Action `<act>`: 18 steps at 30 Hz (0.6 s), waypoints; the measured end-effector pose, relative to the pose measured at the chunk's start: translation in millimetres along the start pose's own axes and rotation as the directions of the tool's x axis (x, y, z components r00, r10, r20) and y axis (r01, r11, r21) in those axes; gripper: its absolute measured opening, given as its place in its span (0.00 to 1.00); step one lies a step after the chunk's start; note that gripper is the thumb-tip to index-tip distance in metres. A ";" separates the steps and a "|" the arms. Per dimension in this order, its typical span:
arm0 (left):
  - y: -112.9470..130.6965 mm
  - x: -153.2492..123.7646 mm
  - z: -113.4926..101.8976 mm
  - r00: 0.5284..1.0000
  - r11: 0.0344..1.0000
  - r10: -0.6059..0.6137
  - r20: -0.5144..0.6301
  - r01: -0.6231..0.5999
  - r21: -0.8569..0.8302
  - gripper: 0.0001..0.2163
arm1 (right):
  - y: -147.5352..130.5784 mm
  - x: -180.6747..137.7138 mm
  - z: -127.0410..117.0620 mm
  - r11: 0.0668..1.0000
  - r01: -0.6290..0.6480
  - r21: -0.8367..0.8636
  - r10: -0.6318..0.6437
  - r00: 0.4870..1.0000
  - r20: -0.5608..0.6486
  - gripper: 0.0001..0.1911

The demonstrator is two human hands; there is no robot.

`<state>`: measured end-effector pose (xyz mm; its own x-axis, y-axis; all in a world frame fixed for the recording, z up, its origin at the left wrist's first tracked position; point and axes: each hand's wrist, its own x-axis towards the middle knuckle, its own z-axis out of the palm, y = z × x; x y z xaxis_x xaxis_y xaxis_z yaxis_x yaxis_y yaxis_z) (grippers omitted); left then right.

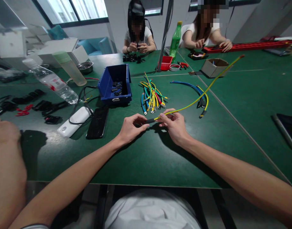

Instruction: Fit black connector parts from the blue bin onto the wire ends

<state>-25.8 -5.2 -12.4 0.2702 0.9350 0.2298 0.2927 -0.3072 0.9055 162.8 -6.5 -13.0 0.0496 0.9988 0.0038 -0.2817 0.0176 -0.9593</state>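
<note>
L hand pinches black tube, R hand grips yellow-green wire, prob. to keep both in line.

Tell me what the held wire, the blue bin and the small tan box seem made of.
Held wire: likely a plastic coat, smooth, striped yellow and green; what lies inside is unclear.
Blue bin: probably moulded plastic, faintly glossy, judging by even colour and highlights.
Small tan box: looks like cardboard, matte, its plain surface papery.

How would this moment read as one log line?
left hand: holding black tubular sleeve | right hand: holding yellow-green striped wire | beyond: blue plastic bin
</note>
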 end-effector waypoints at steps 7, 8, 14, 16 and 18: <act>-0.1 1.5 0.5 0.999 0.997 -0.025 -0.022 0.024 -0.068 0.09 | 0.2 0.0 0.3 0.999 0.012 -0.030 -0.012 1.000 0.003 0.15; 0.1 1.6 0.4 0.999 0.996 -0.033 -0.027 0.031 -0.080 0.09 | 0.0 -0.2 0.4 0.999 0.012 -0.036 -0.012 1.000 0.005 0.14; 0.6 0.9 -0.1 0.996 0.990 -0.078 -0.038 0.073 -0.123 0.10 | -1.5 -1.6 0.6 0.999 0.002 -0.038 -0.002 1.000 0.008 0.15; 0.5 0.7 0.0 0.995 0.986 -0.091 -0.043 0.084 -0.142 0.11 | -1.4 -1.3 0.3 1.000 -0.003 -0.028 0.004 1.000 0.011 0.15; 0.5 0.5 0.2 0.994 0.984 -0.101 -0.050 0.092 -0.155 0.11 | -0.9 -0.6 -0.2 1.000 -0.013 -0.016 0.014 1.000 0.027 0.16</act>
<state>-25.3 -4.9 -11.9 0.1928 0.9690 0.1546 0.1708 -0.1883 0.9671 163.2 -7.2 -12.2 0.0200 0.9998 -0.0018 -0.2674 0.0036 -0.9636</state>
